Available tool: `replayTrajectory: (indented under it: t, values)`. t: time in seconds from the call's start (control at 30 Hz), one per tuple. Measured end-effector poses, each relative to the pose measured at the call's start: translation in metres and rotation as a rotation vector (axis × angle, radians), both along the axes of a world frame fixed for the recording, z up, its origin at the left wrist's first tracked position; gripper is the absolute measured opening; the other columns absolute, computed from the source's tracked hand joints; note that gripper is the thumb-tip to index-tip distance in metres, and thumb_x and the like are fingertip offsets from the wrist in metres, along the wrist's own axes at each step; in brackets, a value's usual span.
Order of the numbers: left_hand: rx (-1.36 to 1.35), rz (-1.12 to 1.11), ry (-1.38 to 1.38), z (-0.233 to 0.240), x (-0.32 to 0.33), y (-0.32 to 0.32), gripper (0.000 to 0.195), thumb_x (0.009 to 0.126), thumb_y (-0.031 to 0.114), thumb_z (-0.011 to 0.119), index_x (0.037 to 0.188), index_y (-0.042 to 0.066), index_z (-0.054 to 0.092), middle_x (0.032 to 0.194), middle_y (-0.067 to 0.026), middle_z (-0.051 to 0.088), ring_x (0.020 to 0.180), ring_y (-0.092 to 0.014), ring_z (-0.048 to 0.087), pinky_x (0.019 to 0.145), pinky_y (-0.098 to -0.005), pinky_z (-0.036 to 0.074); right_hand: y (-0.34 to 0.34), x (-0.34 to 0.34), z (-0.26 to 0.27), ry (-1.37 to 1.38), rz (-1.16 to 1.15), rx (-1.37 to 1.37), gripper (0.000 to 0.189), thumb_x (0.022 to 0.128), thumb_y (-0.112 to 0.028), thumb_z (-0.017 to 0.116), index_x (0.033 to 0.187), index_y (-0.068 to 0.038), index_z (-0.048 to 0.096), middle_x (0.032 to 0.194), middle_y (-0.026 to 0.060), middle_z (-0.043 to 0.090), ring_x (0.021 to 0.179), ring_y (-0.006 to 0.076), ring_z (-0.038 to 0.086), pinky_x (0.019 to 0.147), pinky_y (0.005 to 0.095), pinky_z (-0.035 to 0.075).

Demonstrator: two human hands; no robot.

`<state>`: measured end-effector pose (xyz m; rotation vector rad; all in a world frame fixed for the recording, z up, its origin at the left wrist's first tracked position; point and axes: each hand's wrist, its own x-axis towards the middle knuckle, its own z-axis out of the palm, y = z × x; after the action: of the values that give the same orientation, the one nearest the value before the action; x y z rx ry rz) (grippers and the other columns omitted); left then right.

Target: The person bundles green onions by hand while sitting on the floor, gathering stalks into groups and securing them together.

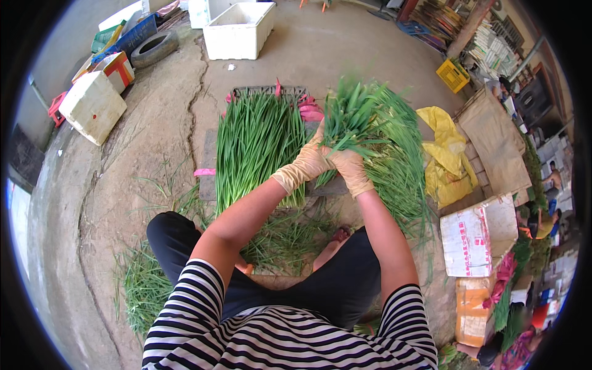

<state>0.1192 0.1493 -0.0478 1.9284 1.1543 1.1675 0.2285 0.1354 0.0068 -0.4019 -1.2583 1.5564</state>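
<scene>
My left hand [312, 157] and my right hand [347, 165] wear cream rubber gloves and meet in front of me. Both grip a bunch of garlic chives [348, 118], its blurred leaf tips fanning upward and away from me. Left of the hands, a thick layer of garlic chives [259, 143] lies neatly aligned, pale stem ends towards me. It rests on a low dark stand [207, 152]. To the right spreads a looser heap of chives [400, 157], partly hidden behind the held bunch. Pink ribbon [311, 111] lies beside the aligned layer's far end.
Loose leaf scraps [286, 240] litter the ground between my feet, with another pile [145, 286] at left. A yellow plastic sack [446, 157] and a white foam box [467, 240] stand at right. Ahead sits an open foam box [238, 34]. Other people [548, 224] are at far right.
</scene>
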Motion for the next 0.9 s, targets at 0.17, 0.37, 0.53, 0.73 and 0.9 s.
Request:
replayTrajectory:
  t: [0.17,0.37,0.53,0.73,0.9]
  values:
    - [0.132,0.100,0.107,0.027,0.014,-0.022,0.101,0.059,0.027,0.080,0.137,0.003,0.021,0.126,-0.0234,0.043,0.119,-0.036,0.041,0.098,-0.0364,0.034,0.020,0.003,-0.002,-0.424,-0.614,0.270,0.028,0.072,-0.008,0.072,0.096,-0.001,0.059,0.092,0.0028,0.061,0.081,0.0129,0.055,0.079,0.0281,0.044]
    - [0.096,0.422,-0.142,0.055,-0.018,-0.091,0.037,0.073,0.005,0.069,0.107,0.003,0.056,0.111,-0.0112,0.057,0.100,-0.021,0.056,0.088,-0.0307,0.045,0.032,0.071,0.026,0.194,-0.704,-0.287,0.017,0.074,0.004,0.063,0.089,-0.003,0.058,0.078,0.0074,0.058,0.064,0.0186,0.058,0.060,0.0322,0.051]
    - [-0.101,0.470,-0.359,0.009,-0.003,-0.163,0.014,0.075,0.014,0.071,0.084,0.005,0.065,0.078,-0.0053,0.066,0.063,-0.009,0.056,0.061,-0.0229,0.046,0.001,0.110,0.011,0.341,-0.603,-0.392,0.016,0.081,-0.007,0.061,0.096,-0.003,0.057,0.078,0.0057,0.056,0.073,0.0184,0.056,0.069,0.0316,0.049]
    - [-0.317,0.393,-0.373,0.003,0.023,-0.190,0.017,0.075,0.011,0.071,0.089,0.002,0.067,0.078,-0.0021,0.064,0.066,-0.006,0.054,0.061,-0.0221,0.045,-0.048,0.115,0.002,0.346,-0.627,-0.473,0.014,0.082,-0.008,0.060,0.096,-0.005,0.057,0.082,0.0039,0.054,0.076,0.0175,0.055,0.072,0.0313,0.049]
    - [-0.135,0.440,-0.029,0.017,0.029,-0.199,0.016,0.070,0.016,0.073,0.084,0.008,0.069,0.072,-0.0039,0.061,0.060,-0.015,0.057,0.057,-0.0250,0.045,-0.058,0.119,-0.004,0.349,-0.623,-0.449,0.015,0.083,-0.008,0.059,0.097,-0.005,0.055,0.082,0.0040,0.053,0.077,0.0180,0.054,0.072,0.0328,0.049]
